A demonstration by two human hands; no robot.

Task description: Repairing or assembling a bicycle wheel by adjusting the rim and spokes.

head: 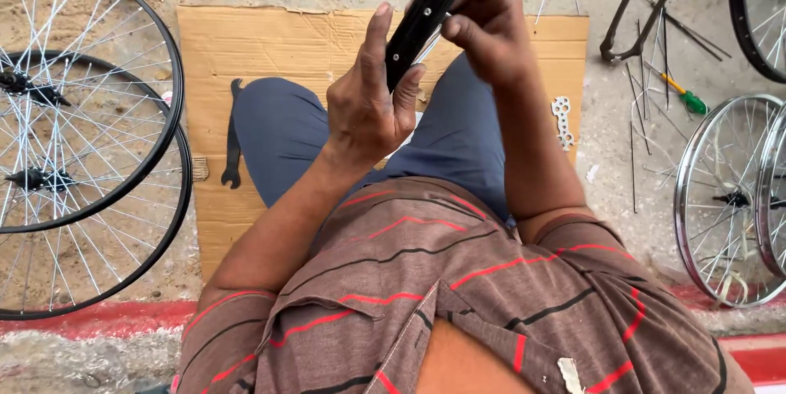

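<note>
A black bicycle rim (pixel 430 5) with small spoke holes rises edge-on in front of me, running up out of the top of the view. My left hand (pixel 368 99) grips its lower part, fingers wrapped around the rim's edge. My right hand (pixel 487 21) is closed on the rim a little higher, on its right side, fingertips pinched against the metal. Thin silver spokes show just behind the rim by my right hand. I sit on a sheet of brown cardboard (pixel 270 42) with my knees apart.
Two black spoked wheels (pixel 82 140) lie stacked at left. Chrome wheels (pixel 729 197) lean at right. A black wrench (pixel 233 136) and a flat perforated spoke key (pixel 562 122) lie on the cardboard. Loose spokes and a green-handled screwdriver (pixel 686 95) lie at the upper right.
</note>
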